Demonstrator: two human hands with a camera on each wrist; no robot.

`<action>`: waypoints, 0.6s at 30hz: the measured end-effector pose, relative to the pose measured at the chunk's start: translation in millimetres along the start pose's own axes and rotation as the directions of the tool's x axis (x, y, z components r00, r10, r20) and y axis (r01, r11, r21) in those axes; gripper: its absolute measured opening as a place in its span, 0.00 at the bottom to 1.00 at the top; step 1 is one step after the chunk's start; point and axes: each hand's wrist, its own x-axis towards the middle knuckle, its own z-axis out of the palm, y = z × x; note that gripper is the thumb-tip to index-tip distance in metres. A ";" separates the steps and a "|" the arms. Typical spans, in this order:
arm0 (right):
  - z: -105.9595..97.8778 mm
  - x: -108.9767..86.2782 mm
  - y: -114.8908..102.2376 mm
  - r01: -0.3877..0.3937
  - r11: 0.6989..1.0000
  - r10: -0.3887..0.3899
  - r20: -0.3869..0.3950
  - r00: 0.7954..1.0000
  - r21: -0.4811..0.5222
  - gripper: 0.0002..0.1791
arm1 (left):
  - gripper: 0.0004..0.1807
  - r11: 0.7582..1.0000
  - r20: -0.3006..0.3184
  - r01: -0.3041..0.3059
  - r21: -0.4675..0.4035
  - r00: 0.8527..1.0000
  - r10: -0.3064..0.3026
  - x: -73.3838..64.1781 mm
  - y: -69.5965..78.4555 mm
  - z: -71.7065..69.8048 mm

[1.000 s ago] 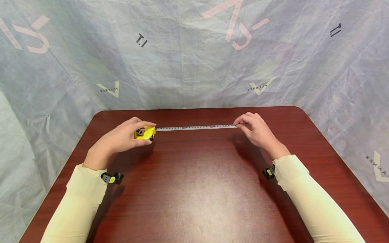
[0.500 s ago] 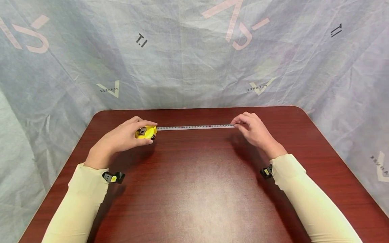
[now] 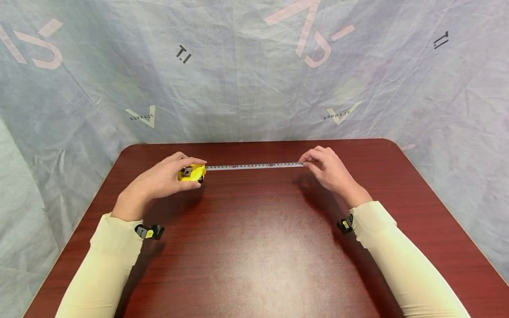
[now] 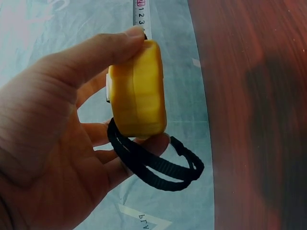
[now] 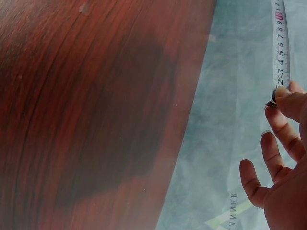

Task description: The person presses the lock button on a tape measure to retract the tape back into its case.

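My left hand [image 3: 161, 176] grips the yellow case of a tape measure [image 3: 192, 173] between thumb and fingers. A black wrist strap [image 4: 165, 170] loops from the case in the left wrist view. From the case, the white blade [image 3: 252, 166] with black numbers and red marks runs straight across to the right. At its far end, my right hand [image 3: 330, 170] pinches the tip between thumb and index finger. The right wrist view shows the metal end hook [image 5: 272, 103] at those fingertips, with the other fingers loosely bent apart from it. The blade hangs above the table.
A dark red wood-grain table [image 3: 246, 247] lies beneath both hands, and their shadows fall on it. Behind the back edge hangs a grey cloth [image 3: 238, 88] printed with letters. Small black cameras [image 3: 150, 232] sit on the sleeve cuffs.
The right hand has moved left with the blade's end, and the stretch of blade showing is shorter. My left hand has shifted slightly right, still holding the tape measure.
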 end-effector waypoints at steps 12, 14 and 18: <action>3.0 1.5 -3.6 0.011 1.000 -0.011 -0.005 1.000 -0.002 0.11 | 0.34 1.000 -0.006 -0.003 0.008 1.000 0.003 1.4 3.4 0.0; 3.6 1.9 -3.8 0.010 1.000 -0.010 -0.003 1.000 -0.002 0.10 | 0.34 1.000 -0.008 -0.001 0.007 1.000 0.001 2.2 3.7 0.3; 4.4 2.8 -4.9 0.007 1.000 -0.007 0.001 1.000 0.003 0.10 | 0.34 1.000 -0.008 -0.002 0.006 1.000 0.002 3.5 4.6 0.9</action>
